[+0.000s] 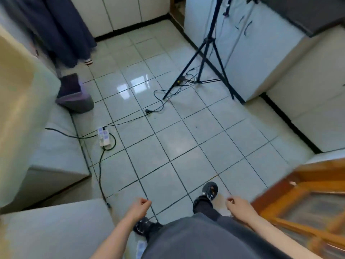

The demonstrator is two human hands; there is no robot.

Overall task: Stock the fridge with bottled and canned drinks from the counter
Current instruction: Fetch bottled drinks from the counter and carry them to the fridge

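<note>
Our left hand (142,203) and right hand (236,203), the 2 loosely curled and empty, hang over the tiled floor (168,137), probably because we are walking between loads.

Grey shirt (205,238), dark trousers (203,205), black patterned shoes (210,189), bare forearms (119,232).

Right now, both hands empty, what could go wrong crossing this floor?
1. Tripping: a black cable runs from the power strip across the floor toward the person; a shoe could snag it.
2. The tripod spreads its legs over the path ahead; a kick might topple it.
3. The tiles look glossy, so possibly slippery.
</note>
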